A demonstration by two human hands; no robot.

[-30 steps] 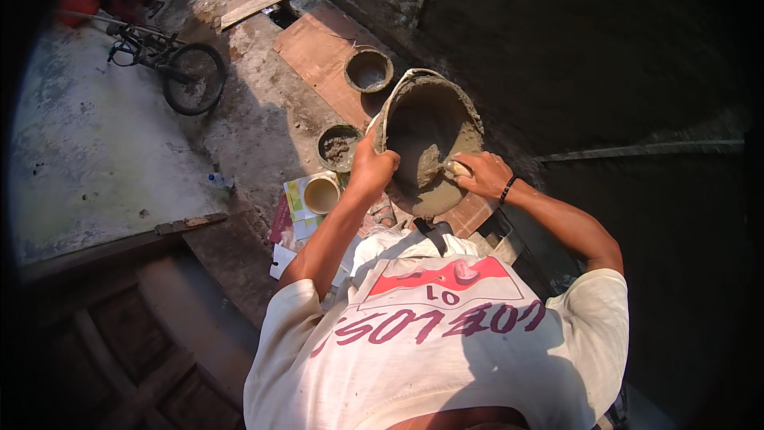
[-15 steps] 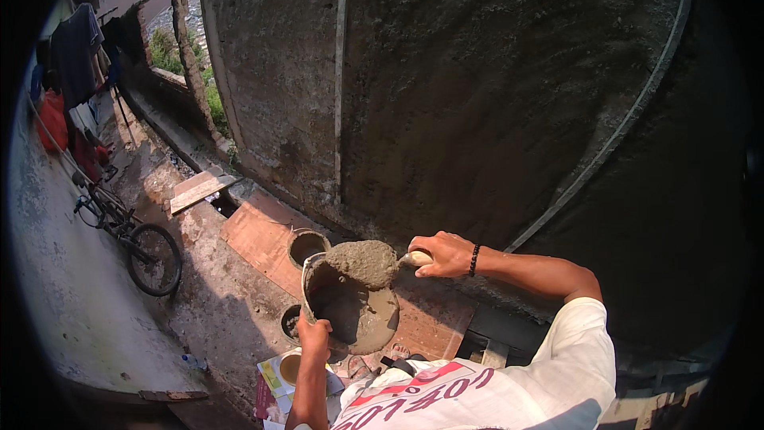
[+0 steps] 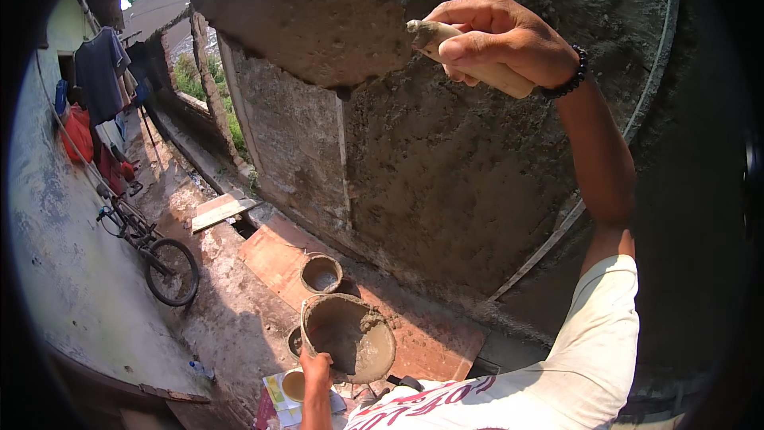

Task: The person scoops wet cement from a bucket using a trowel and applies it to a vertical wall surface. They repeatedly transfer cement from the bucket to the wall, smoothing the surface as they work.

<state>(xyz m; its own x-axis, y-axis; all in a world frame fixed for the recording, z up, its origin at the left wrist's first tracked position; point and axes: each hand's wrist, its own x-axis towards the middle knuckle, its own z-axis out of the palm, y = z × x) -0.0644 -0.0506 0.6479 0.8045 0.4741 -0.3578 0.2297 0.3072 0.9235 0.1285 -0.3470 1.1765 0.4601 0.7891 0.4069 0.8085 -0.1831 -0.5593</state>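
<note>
My right hand [image 3: 501, 48], with a dark beaded bracelet at its wrist, is raised and closed round the pale handle of a trowel [image 3: 306, 28]. The trowel's broad blade is coated with wet grey mortar and stands out in front of the plastered wall [image 3: 454, 183]. Lower down, my left hand [image 3: 316, 368] grips the near-left rim of a mortar bucket [image 3: 374, 354], which is tilted. Wet mortar clings to the bucket's inside and lies in its bottom.
Beyond the bucket stands a smaller pail [image 3: 321, 274] on a wooden board [image 3: 274, 251]. Another container [image 3: 294, 341] is partly hidden beside the bucket. A bicycle [image 3: 171, 271] leans at the left wall. Pale vertical strips [image 3: 344, 151] run up the plastered wall.
My right hand has lifted the trowel from the bucket's mouth up in front of the wall. The heap of mortar at the bucket's rim is gone; my left hand keeps its grip.
</note>
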